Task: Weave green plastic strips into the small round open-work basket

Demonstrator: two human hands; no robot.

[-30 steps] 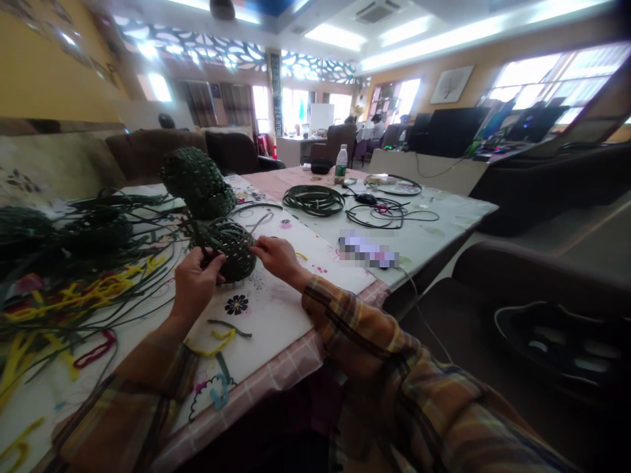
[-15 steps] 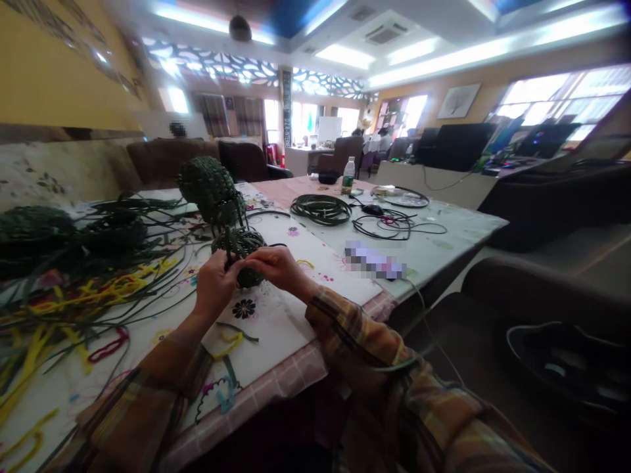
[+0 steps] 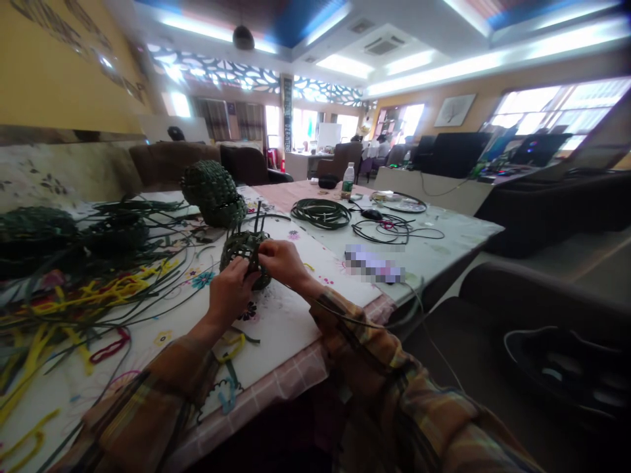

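Note:
A small dark green woven basket (image 3: pixel 242 246) is held just above the table's near edge, with a few strip ends sticking up from its top. My left hand (image 3: pixel 231 293) is closed on its near side. My right hand (image 3: pixel 280 259) is closed on its right side, fingers pinched at the weave. A long green strip trails from the basket over my right plaid sleeve (image 3: pixel 359 328). A bigger green woven basket (image 3: pixel 213 192) stands just behind.
Loose green, yellow and red strips (image 3: pixel 83 289) cover the table's left half. A coil of green strip (image 3: pixel 321 213), black cables (image 3: pixel 389 228) and a water bottle (image 3: pixel 348 181) lie farther back. Brown sofas line the far side. A dark chair (image 3: pixel 562 355) sits right.
The small basket has been turned and brought nearer, so its strip ends now point up. Both hands moved closer together on it. The view has shifted slightly.

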